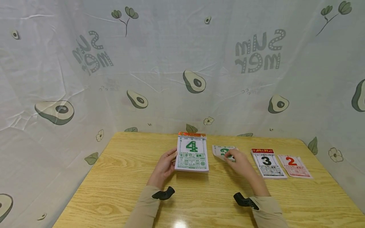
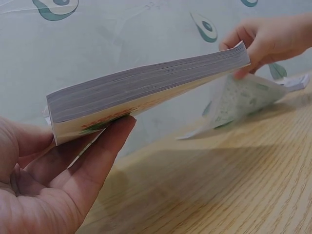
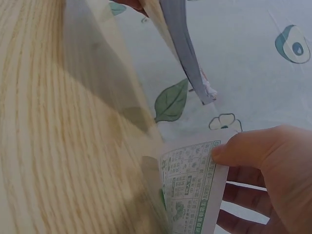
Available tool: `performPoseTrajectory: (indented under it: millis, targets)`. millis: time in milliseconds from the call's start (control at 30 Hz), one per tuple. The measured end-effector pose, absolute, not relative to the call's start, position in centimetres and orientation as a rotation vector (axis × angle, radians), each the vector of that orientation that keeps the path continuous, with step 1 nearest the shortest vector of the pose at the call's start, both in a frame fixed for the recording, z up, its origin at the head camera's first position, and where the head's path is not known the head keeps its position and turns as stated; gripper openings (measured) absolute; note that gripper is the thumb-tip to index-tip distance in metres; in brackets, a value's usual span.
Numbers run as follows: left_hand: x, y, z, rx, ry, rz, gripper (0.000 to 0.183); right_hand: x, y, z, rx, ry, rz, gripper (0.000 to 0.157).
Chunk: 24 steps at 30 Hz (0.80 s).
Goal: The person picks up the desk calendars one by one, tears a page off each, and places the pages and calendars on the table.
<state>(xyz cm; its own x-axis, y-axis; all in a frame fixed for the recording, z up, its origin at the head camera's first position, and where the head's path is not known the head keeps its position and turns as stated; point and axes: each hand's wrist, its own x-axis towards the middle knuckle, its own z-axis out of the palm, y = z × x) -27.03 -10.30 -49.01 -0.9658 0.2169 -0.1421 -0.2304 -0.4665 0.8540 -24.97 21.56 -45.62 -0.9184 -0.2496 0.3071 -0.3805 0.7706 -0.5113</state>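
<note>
My left hand (image 1: 164, 164) grips a thick tear-off calendar pad (image 1: 191, 155) by its left edge, showing a green 4 under a red and gold top strip. In the left wrist view the pad (image 2: 146, 85) is tilted above the table, thumb on one side and fingers beneath. To its right, my right hand (image 1: 240, 163) pinches a loose calendar sheet (image 1: 219, 151) with a green 3, partly covered by the fingers. The right wrist view shows the thumb pressed on the edge of this sheet (image 3: 192, 183), which bends.
A smaller calendar pad (image 1: 269, 164) with a black 3 and red top lies at the right of the wooden table (image 1: 114, 190). Beside it lies a loose sheet (image 1: 295, 166) with a red 2. A patterned curtain (image 1: 171, 63) hangs behind the table.
</note>
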Motion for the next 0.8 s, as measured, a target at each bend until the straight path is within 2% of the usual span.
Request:
performPoseTrajectory:
  millis: [400, 800]
  targets:
    - [-27.0, -10.4, -48.9, -0.012, 1.463, 2.479, 0.044, -24.8, 20.0, -46.0, 0.607, -2.840, 0.839, 0.004]
    - [-27.0, -10.4, -49.2, -0.036, 1.470, 2.476, 0.043, -24.5, 19.6, -46.7, 0.708, -2.871, 0.767, 0.012]
